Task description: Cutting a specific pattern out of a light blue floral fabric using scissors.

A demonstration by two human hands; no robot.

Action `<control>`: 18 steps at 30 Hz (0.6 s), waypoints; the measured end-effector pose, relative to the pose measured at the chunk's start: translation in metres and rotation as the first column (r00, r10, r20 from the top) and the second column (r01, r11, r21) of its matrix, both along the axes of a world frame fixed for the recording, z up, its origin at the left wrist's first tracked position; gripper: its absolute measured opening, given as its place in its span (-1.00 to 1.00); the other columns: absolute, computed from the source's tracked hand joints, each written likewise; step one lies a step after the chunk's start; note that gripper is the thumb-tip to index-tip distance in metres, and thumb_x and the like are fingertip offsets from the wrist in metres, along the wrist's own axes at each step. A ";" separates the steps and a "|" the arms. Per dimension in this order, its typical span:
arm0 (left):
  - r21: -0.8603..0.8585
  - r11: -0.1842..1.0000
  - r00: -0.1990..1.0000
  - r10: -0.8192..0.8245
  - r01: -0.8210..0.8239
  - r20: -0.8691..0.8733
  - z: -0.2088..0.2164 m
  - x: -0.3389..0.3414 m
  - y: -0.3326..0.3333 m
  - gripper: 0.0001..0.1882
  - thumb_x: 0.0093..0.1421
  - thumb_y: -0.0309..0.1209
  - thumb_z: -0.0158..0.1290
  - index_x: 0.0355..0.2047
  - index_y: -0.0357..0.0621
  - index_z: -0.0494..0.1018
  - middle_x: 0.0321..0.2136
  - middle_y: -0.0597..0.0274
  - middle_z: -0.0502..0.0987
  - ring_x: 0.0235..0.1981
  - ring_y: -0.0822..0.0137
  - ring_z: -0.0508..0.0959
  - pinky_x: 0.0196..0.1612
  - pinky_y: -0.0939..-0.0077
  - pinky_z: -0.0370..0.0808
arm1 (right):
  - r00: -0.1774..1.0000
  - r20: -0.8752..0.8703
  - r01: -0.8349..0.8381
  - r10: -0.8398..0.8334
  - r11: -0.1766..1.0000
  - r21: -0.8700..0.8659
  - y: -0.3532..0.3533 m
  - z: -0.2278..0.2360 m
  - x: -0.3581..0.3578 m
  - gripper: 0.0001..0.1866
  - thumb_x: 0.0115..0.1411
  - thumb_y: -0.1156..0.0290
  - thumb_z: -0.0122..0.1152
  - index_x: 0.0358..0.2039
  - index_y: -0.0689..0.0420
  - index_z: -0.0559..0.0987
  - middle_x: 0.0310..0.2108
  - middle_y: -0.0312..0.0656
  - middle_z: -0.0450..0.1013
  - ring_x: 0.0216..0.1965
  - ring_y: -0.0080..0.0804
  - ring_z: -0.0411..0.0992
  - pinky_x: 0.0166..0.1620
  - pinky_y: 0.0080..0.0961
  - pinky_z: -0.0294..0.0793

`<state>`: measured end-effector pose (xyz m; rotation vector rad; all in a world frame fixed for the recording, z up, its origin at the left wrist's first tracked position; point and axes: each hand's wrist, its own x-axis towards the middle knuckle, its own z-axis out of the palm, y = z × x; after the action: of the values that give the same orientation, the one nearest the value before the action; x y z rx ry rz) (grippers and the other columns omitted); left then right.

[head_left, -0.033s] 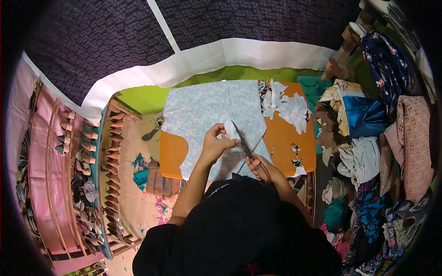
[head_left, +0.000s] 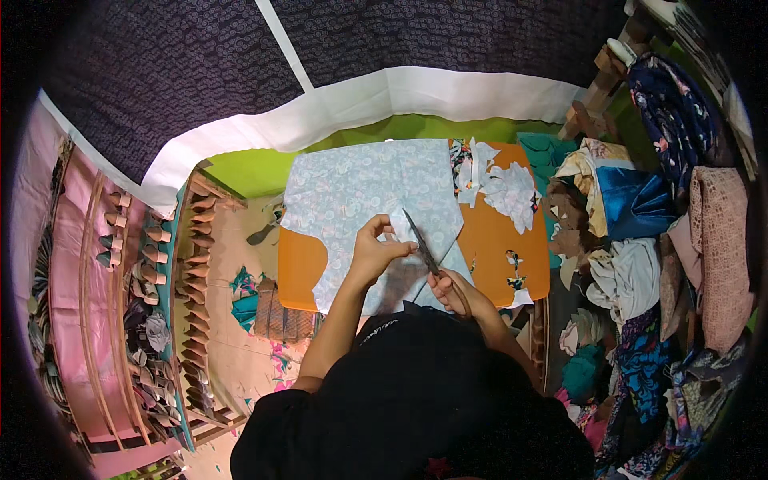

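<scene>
A large piece of pale floral fabric (head_left: 360,184) lies over an orange table (head_left: 301,260), its left side cut in a curve. My left hand (head_left: 376,248) has its fingers closed on a whitish part of this fabric, near the middle. In my right hand (head_left: 450,286) is a pair of scissors (head_left: 422,244), its blades pointing up and left beside my left fingertips. The blades look nearly closed, lying over the fabric. Below my hands, the fabric's near edge is partly hidden by my head and black clothing.
Fabric offcuts (head_left: 512,192) lie on the table's right side. Heaped cloth (head_left: 628,280) fills the right. Racks with rows of shoe-shaped pieces (head_left: 198,288) stand at the left. A dark patterned cloth with a white border (head_left: 448,94) hangs at the back.
</scene>
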<state>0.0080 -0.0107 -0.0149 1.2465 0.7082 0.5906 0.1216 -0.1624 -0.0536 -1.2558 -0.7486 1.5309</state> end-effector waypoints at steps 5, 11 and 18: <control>0.056 0.998 1.000 -0.010 0.011 -0.018 -0.003 0.000 0.003 -0.63 -0.23 -0.65 0.14 -0.35 -0.30 0.30 -0.47 0.20 0.38 -0.52 0.36 0.51 -0.49 0.63 0.44 | 0.984 0.177 -0.022 0.014 0.999 0.040 0.000 -0.008 0.001 -0.67 0.03 0.04 -0.09 -0.52 0.06 0.22 -0.71 -0.47 0.07 -0.75 -0.73 0.00 -0.73 -0.78 -0.02; 0.045 0.999 0.999 -0.024 0.025 -0.029 -0.001 -0.001 0.001 -0.60 -0.24 -0.65 0.14 -0.33 -0.30 0.29 -0.47 0.21 0.38 -0.52 0.37 0.50 -0.48 0.62 0.45 | 0.971 0.236 0.003 -0.021 0.997 0.076 0.003 0.020 0.004 -0.89 0.07 0.54 -0.12 -0.58 0.21 0.23 -0.64 -0.34 0.15 -0.58 -0.56 0.11 -0.48 -0.61 0.17; 0.042 0.999 1.000 -0.026 0.026 -0.015 -0.005 0.001 0.000 -0.58 -0.25 -0.66 0.15 -0.31 -0.31 0.28 -0.46 0.20 0.37 -0.51 0.35 0.50 -0.47 0.60 0.46 | 0.995 0.095 0.043 -0.044 0.999 0.009 0.000 -0.005 0.006 -0.92 0.08 0.52 -0.13 -0.53 0.22 0.26 -0.63 -0.36 0.11 -0.57 -0.56 0.08 -0.48 -0.63 0.15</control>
<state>0.0095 -0.0106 -0.0197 1.2978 0.6936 0.5784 0.1275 -0.1620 -0.0589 -1.3390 -0.7815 1.4407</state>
